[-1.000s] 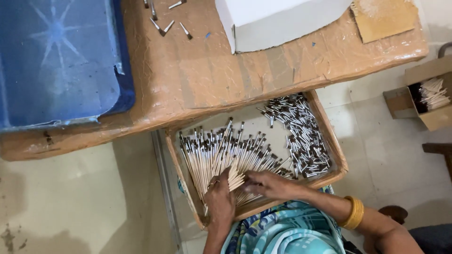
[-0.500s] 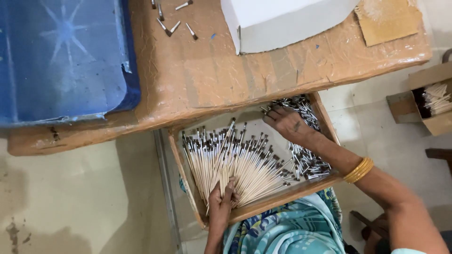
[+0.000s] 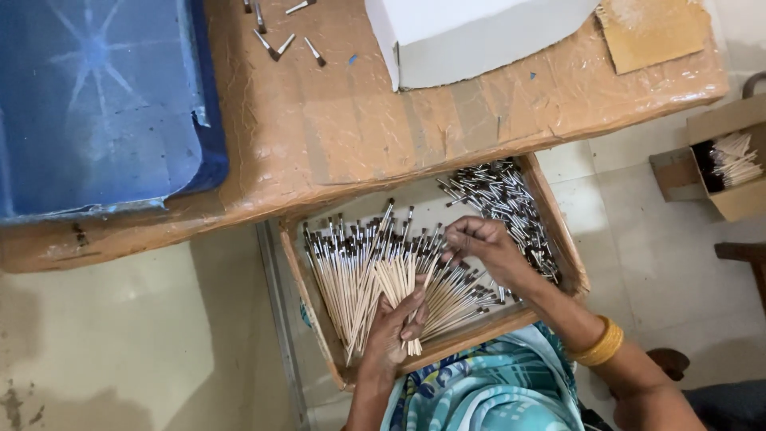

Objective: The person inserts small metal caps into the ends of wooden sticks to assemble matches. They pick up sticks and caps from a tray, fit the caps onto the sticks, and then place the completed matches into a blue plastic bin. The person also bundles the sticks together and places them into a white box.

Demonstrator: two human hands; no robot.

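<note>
Paintbrushes [image 3: 359, 267], pale-handled with dark ferrules, fan across the left half of a wooden tray [image 3: 570, 259], long axes running roughly from 6 to 12 o'clock. The left hand [image 3: 396, 329], at 6 o'clock of the fan, closes around a bunch of handles. The right hand [image 3: 483, 247], at 3 o'clock, pinches something small; what it is stays hidden. Loose ferrules [image 3: 499, 195] lie at its 1 o'clock.

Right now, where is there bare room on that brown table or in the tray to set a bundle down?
Bare table lies between the blue plastic sheet and the white cardboard box, below the loose metal ferrules. The shallow cardboard tray is crowded: wooden-handled brushes left, ferrule pile right, both hands between them.
</note>
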